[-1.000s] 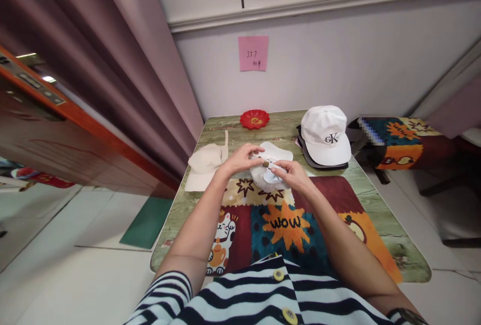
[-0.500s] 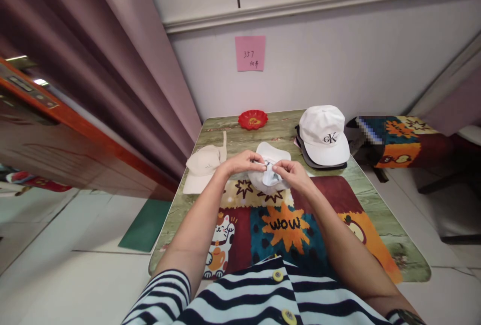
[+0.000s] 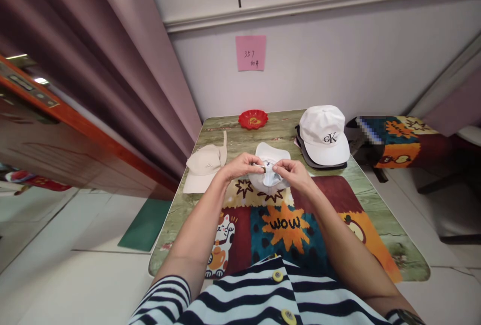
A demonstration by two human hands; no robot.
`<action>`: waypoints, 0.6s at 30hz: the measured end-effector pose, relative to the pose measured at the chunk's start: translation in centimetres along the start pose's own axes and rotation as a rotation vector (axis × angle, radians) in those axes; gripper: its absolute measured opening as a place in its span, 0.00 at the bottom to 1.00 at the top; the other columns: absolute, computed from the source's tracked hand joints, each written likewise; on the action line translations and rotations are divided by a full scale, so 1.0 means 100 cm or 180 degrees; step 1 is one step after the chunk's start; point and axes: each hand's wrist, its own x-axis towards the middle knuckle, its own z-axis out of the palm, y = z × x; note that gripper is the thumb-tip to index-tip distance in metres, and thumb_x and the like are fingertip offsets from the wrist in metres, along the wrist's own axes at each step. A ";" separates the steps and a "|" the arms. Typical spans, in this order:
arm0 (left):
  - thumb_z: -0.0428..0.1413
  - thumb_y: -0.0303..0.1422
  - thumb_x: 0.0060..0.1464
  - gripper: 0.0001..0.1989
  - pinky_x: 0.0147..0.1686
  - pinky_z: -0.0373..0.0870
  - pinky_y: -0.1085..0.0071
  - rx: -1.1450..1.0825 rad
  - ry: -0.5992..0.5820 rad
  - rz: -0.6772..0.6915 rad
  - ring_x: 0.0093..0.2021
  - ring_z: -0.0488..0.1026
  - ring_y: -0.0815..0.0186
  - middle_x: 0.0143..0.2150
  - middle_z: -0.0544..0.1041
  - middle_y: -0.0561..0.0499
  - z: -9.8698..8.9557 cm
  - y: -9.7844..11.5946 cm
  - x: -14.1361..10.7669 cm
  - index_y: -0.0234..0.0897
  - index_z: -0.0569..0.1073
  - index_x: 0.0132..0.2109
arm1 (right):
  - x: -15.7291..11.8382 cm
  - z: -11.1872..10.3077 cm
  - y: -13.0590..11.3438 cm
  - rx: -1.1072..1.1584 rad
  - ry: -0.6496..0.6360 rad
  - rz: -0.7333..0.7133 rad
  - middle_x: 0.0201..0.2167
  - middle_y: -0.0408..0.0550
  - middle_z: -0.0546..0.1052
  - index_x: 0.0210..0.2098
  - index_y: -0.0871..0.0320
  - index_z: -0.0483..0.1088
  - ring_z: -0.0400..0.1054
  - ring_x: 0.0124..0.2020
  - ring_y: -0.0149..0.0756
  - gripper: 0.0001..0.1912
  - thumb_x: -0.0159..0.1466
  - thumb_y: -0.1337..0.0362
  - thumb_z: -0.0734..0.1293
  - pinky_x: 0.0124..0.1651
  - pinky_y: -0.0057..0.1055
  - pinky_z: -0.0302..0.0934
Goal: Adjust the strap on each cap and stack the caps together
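Note:
A white baseball cap (image 3: 273, 152) lies at the middle of the table with its brim pointing away from me and its back opening facing me. My left hand (image 3: 243, 165) pinches the left part of its back strap, where a small dark metal buckle shows at the fingertips. With thumb and finger closed, my right hand (image 3: 292, 172) grips the strap's other side. A short gap separates the two sets of fingertips. Left of my hands rests a cream baseball cap (image 3: 205, 160), its loose strap sticking up and away.
A stack of caps stands at the right, a white cap (image 3: 323, 129) with black letters over dark ones. At the back sits a red scalloped dish (image 3: 253, 119). A colourful mat (image 3: 280, 234) covers the near table (image 3: 404, 245). Curtain and wooden door flank the left.
Both hands stay at the white cap's strap. My left fingers have shifted slightly, and the buckle shows more clearly between the hands. Everything else looks unchanged.

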 end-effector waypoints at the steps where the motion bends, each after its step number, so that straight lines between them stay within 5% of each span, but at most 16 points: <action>1: 0.68 0.39 0.45 0.12 0.37 0.67 0.71 0.0005 0.0013 -0.0003 0.31 0.73 0.66 0.30 0.80 0.48 0.000 -0.001 0.000 0.34 0.83 0.34 | 0.000 0.000 0.000 0.0007 -0.0002 0.0002 0.20 0.39 0.65 0.28 0.59 0.74 0.53 0.23 0.29 0.21 0.57 0.45 0.70 0.25 0.27 0.46; 9: 0.66 0.40 0.49 0.12 0.41 0.68 0.71 0.0338 0.0068 0.0053 0.38 0.75 0.63 0.37 0.81 0.48 0.000 -0.001 -0.004 0.36 0.82 0.37 | -0.004 -0.009 0.002 0.0057 -0.0240 -0.0073 0.26 0.43 0.75 0.35 0.59 0.77 0.64 0.26 0.32 0.23 0.61 0.44 0.68 0.30 0.28 0.56; 15: 0.56 0.34 0.56 0.15 0.58 0.67 0.62 0.0783 0.0387 0.0092 0.55 0.75 0.55 0.52 0.81 0.45 -0.021 0.000 -0.020 0.37 0.80 0.48 | -0.021 -0.047 0.020 -0.0531 -0.0326 -0.0171 0.46 0.50 0.81 0.48 0.57 0.78 0.74 0.48 0.46 0.24 0.65 0.45 0.66 0.50 0.37 0.66; 18: 0.50 0.23 0.48 0.22 0.64 0.63 0.58 0.1150 0.0451 0.0157 0.61 0.72 0.56 0.58 0.78 0.44 -0.027 -0.011 -0.024 0.35 0.79 0.49 | -0.029 -0.059 0.030 -0.0982 -0.0542 -0.0433 0.56 0.51 0.77 0.55 0.52 0.75 0.70 0.58 0.50 0.28 0.59 0.48 0.73 0.61 0.44 0.63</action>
